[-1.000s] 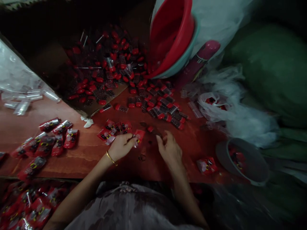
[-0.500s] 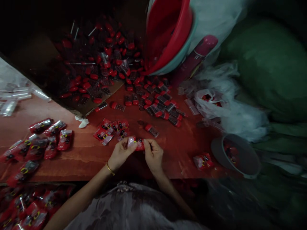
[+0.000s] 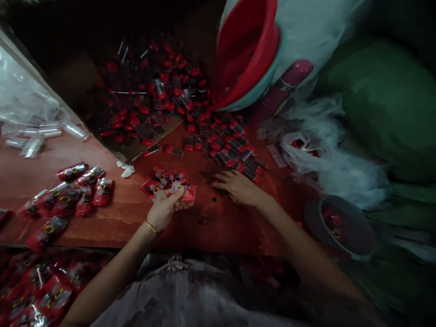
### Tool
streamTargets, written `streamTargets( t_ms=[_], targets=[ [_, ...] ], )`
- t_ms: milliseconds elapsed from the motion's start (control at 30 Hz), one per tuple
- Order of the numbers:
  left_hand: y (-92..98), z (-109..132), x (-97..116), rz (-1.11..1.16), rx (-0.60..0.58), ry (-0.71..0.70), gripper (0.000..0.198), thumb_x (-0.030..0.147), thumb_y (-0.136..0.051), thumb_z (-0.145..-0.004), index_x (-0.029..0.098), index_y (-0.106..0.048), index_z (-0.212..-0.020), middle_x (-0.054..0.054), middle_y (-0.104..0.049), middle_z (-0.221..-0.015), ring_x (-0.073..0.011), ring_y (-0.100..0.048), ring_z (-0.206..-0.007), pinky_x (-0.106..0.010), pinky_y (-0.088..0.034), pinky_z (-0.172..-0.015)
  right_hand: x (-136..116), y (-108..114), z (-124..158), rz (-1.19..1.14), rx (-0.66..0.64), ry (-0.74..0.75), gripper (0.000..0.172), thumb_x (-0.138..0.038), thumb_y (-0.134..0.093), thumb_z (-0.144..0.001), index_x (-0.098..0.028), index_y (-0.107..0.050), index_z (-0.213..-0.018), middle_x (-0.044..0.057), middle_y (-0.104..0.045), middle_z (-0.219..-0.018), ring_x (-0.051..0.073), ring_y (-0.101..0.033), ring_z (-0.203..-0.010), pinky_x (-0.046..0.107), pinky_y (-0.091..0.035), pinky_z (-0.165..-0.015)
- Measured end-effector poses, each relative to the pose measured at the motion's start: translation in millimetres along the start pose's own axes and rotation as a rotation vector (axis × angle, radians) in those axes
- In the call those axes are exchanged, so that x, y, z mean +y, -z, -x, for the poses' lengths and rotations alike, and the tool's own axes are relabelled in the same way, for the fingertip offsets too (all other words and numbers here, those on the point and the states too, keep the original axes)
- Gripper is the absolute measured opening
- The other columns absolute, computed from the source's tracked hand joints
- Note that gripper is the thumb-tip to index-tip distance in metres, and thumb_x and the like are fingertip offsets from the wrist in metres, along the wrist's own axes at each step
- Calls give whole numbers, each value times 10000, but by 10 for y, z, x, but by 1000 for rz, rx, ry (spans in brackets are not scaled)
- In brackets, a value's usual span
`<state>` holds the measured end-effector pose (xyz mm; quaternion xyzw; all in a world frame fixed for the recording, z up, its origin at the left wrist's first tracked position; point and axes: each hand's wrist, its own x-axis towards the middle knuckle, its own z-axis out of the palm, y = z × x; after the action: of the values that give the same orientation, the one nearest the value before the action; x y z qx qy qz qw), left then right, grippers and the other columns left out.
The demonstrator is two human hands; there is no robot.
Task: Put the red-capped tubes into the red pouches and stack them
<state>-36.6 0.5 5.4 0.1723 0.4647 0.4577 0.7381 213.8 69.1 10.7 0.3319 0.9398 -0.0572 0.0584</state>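
The worktop (image 3: 119, 218) is showing reddish brown. Packets (image 3: 66, 200) near its left edge are showing red, black and yellow, the held packet (image 3: 189, 195) red. Toward its far edge, vials (image 3: 235, 144) are wearing red caps, one bowl (image 3: 270, 41) is glowing red, another bowl (image 3: 269, 84) pale teal, a bottle (image 3: 282, 86) magenta; the bracelet (image 3: 151, 227) is glinting gold, the shirt (image 3: 190, 286) dark-blotched grey

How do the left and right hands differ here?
The left hand pinches a red packet; whether the right hand grips anything is unclear. The left hand is turned thumb-up; the right hand, palm-down. The left arm wears a gold bracelet; the right arm shows none. Both hands are bare.
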Motion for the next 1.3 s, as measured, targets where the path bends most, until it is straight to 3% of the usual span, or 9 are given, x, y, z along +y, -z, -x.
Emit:
streamTargets(
  t_ms=[100, 200, 333, 467, 633, 767, 1000, 1200, 1300],
  targets=[
    [20, 25, -2, 13, -6, 25, 366, 393, -808, -494, 127, -644, -686, -46, -699, -633, -178, -667, -592, -250, -513, -574, 58, -40, 120, 71, 9, -87, 385, -147, -509, -771, -165, -560, -1152, 138, -578, -1180, 269, -506, -1035, 392, -351, -845],
    [33, 27, -24, 6, 14, 28, 359, 386, -802, -510, 125, -644, -698, -50, -698, -635, -167, -661, -578, -239, -505, -557, 4, -140, 255, -1, 78, -283, 229, -255, -530, -804, -133, -606, -982, 140, -654, -935, 268, -567, -876, 374, -391, -747],
    [-1, 12, -86, -13, 54, 1, 382, 405, -811, -476, 117, -634, -654, -34, -675, -579, -122, -611, -496, -236, -509, -535, -363, -290, 346, -494, 332, -613, 304, -389, -492, -834, -152, -554, -1015, 54, -643, -703, 185, -578, -576, 297, -423, -562],
    [-75, 2, -149, -45, 98, -38, 432, 408, -827, -413, 113, -650, -674, -26, -683, -599, -109, -607, -501, -221, -510, -518, -920, -338, 275, -1122, 593, -663, 271, -426, -453, -859, -182, -510, -963, 27, -661, -755, 129, -593, -558, 255, -465, -567],
    [-133, 12, -135, -76, 102, -9, 445, 469, -809, -406, 117, -642, -621, -16, -658, -537, -97, -593, -469, -202, -493, -501, -1332, -305, 177, -1302, 770, -674, 209, -388, -473, -862, -186, -523, -880, 17, -677, -718, 104, -570, -516, 243, -472, -564],
    [-128, 9, -106, -63, 65, 17, 433, 471, -802, -434, 117, -639, -623, -31, -664, -545, -116, -615, -504, -215, -495, -536, -1429, -304, 199, -1191, 799, -670, 170, -347, -497, -855, -192, -536, -910, 15, -689, -708, 116, -593, -532, 240, -483, -550],
    [-139, -32, -148, -40, 61, -10, 399, 443, -804, -457, 122, -651, -637, -25, -657, -556, -116, -596, -510, -235, -491, -560, -1479, -380, 181, -1077, 740, -697, 162, -330, -511, -851, -197, -537, -941, 24, -689, -734, 130, -618, -574, 231, -490, -540],
    [-102, -61, -209, -146, 122, -220, 343, 430, -777, -517, 124, -671, -631, -2, -647, -590, -90, -543, -533, -211, -448, -555, -1510, -387, 124, -1211, 655, -653, 175, -351, -493, -855, -188, -539, -902, 4, -652, -660, 103, -574, -506, 207, -468, -493],
    [-66, -91, -256, -169, 134, -251, 336, 428, -756, -555, 125, -683, -680, -7, -651, -621, -111, -554, -576, -235, -455, -587, -1479, -384, 94, -1241, 653, -685, 205, -369, -517, -836, -181, -559, -906, -3, -634, -632, 97, -553, -486, 196, -453, -466]
  ],
)
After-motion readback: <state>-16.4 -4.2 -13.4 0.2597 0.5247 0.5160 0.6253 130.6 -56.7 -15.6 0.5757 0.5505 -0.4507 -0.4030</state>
